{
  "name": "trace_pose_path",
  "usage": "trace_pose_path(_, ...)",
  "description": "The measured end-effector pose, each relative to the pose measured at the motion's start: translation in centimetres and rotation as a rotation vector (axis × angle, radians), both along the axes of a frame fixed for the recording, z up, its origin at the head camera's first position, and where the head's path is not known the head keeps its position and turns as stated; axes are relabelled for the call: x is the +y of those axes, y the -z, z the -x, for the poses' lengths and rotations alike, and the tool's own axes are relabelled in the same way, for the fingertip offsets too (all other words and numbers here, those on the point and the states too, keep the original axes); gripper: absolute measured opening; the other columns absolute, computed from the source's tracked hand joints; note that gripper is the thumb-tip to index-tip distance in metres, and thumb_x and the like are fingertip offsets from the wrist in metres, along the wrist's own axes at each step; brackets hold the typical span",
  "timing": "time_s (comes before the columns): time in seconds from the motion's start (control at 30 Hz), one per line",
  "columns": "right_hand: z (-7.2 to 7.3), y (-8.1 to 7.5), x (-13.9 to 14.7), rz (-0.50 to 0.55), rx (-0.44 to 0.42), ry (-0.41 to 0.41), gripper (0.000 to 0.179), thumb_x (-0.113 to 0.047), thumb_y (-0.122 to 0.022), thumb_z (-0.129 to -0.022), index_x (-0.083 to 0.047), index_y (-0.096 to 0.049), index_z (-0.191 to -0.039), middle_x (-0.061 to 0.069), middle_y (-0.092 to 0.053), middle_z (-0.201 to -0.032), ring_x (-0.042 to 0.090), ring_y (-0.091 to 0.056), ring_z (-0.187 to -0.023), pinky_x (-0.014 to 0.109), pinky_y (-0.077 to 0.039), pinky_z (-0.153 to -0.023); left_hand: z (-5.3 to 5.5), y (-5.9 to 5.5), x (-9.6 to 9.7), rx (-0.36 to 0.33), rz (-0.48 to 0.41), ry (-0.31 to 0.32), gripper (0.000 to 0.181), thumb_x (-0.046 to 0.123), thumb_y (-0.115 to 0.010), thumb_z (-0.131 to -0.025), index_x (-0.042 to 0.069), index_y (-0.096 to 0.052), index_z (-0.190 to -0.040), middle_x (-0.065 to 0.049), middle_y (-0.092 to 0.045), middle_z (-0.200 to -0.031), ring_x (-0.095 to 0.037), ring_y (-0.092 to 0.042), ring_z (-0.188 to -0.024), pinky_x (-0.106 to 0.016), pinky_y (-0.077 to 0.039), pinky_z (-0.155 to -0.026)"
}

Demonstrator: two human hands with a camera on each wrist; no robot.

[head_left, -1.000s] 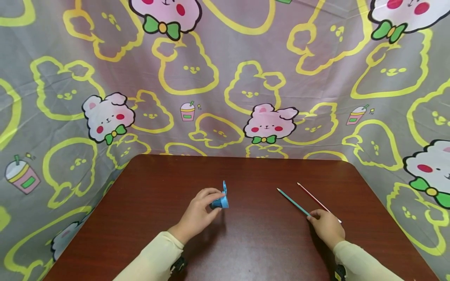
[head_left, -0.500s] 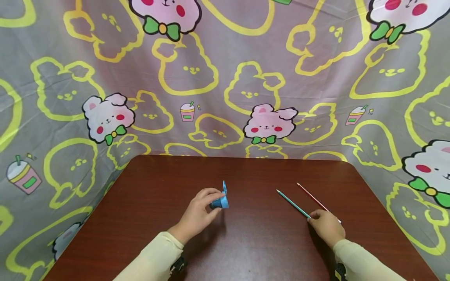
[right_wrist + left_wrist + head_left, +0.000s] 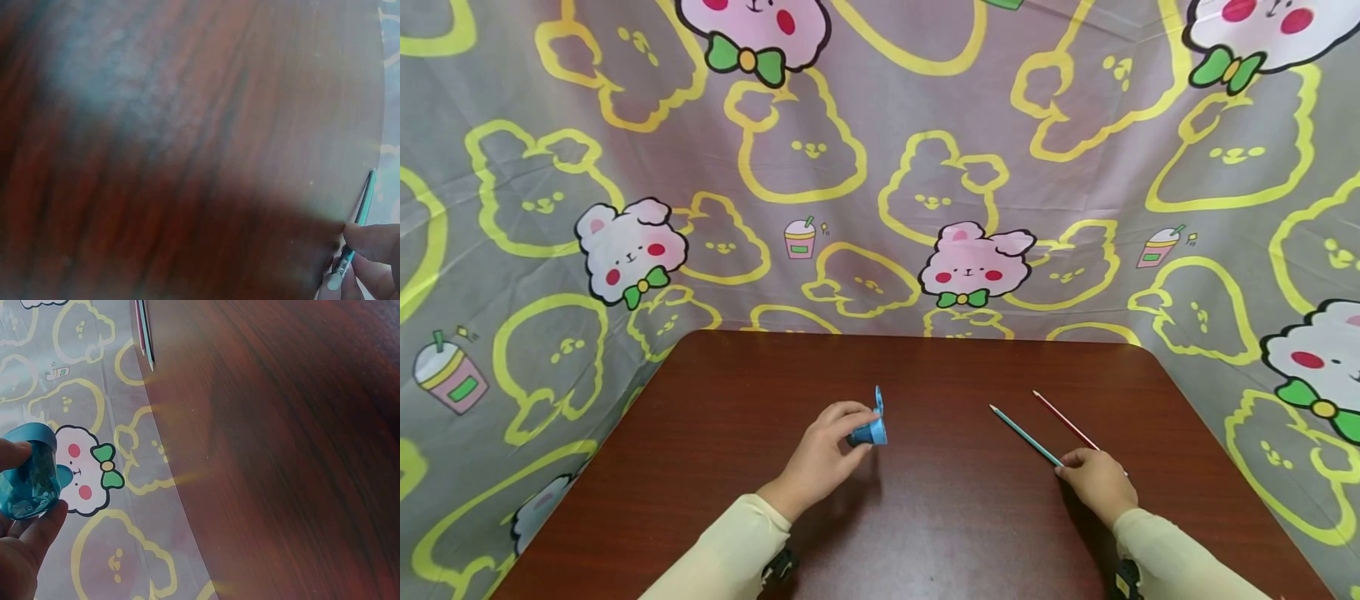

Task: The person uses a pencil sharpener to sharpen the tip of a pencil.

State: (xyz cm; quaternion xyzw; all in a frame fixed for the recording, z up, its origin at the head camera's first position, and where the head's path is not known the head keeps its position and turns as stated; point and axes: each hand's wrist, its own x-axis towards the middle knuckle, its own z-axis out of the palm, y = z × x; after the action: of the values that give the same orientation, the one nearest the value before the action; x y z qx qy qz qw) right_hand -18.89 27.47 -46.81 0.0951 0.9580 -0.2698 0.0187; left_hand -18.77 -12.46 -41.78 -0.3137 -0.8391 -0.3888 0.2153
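Observation:
My left hand (image 3: 823, 454) grips a small blue pencil sharpener (image 3: 868, 432) between thumb and fingers, above the table. Its lid (image 3: 879, 400) stands flipped up in the head view. Close up in the left wrist view, the sharpener (image 3: 31, 478) has a see-through teal body and a blue top. At the right, my right hand (image 3: 1099, 483) pinches a teal pencil (image 3: 1026, 435) near its eraser end, its point aimed away to the left. The right wrist view shows that pencil's white eraser (image 3: 335, 282) and metal band. A red pencil (image 3: 1067, 419) lies just beyond, its rear end partly behind the hand.
A dark brown wooden table (image 3: 760, 367) spreads under both hands. Grey cloth (image 3: 865, 100) with yellow outlines and cartoon bunnies hangs behind it and along both sides.
Almost nothing differs. The teal pencil's tip has dropped very slightly toward me, and the right hand has shifted a touch; the left hand and sharpener stay still.

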Motion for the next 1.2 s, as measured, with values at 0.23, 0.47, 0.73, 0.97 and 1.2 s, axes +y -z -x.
trace_pose_path(0.23, 0.1, -0.3, 0.1, 0.005, -0.006, -0.045, 0.020, -0.019, -0.068, -0.081, -0.005, -0.073, -0.095, 0.015, -0.069, -0.096, 0.033, -0.062, -0.088, 0.049, -0.047, -0.069, 0.1, 0.0, 0.0, 0.009, 0.001, 0.003, 0.044, -0.007, -0.080, -0.071, 0.005, -0.070, -0.112, -0.007, -0.061, -0.109, -0.019, -0.056, -0.094, -0.021, -0.049, -0.060)
trace_pose_path(0.47, 0.1, -0.7, 0.1, -0.026, -0.037, -0.075, 0.024, -0.020, -0.070, -0.081, -0.006, -0.071, -0.100, 0.016, -0.069, -0.101, 0.035, -0.063, -0.089, 0.049, -0.046, -0.067, 0.0, -0.1, 0.0, 0.005, -0.001, 0.004, 0.043, -0.007, -0.079, -0.072, 0.004, -0.070, -0.112, -0.007, -0.060, -0.110, -0.019, -0.055, -0.094, -0.025, -0.050, -0.059)
trace_pose_path(0.73, -0.4, -0.7, 0.1, -0.113, 0.057, -0.183, 0.028, -0.015, -0.072, -0.080, -0.004, -0.071, -0.105, 0.015, -0.069, -0.103, 0.037, -0.064, -0.097, 0.053, -0.050, -0.073, -0.1, -0.2, 0.1, 0.018, 0.001, 0.000, 0.041, -0.006, -0.080, -0.072, 0.004, -0.070, -0.111, -0.007, -0.061, -0.109, -0.019, -0.055, -0.094, -0.021, -0.049, -0.059)
trace_pose_path(0.97, -0.9, -0.2, 0.0, -0.204, 0.256, -0.269, 0.037, -0.015, -0.076, -0.079, -0.003, -0.069, -0.113, 0.016, -0.065, -0.109, 0.039, -0.061, -0.104, 0.055, -0.049, -0.079, -0.3, -0.3, 0.1, -0.005, 0.001, -0.006, 0.041, -0.005, -0.080, -0.073, 0.003, -0.070, -0.112, -0.007, -0.061, -0.110, -0.018, -0.056, -0.095, -0.021, -0.050, -0.061)
trace_pose_path(1.2, -0.7, 0.3, 0.6, -0.241, 0.358, -0.318, 0.048, -0.019, -0.076, -0.081, -0.005, -0.062, -0.126, 0.020, -0.060, -0.122, 0.041, -0.056, -0.112, 0.058, -0.047, -0.084, -0.4, -0.3, 0.1, -0.005, -0.005, -0.006, 0.043, -0.008, -0.080, -0.071, 0.003, -0.070, -0.112, -0.007, -0.060, -0.110, -0.019, -0.056, -0.094, -0.020, -0.049, -0.061)
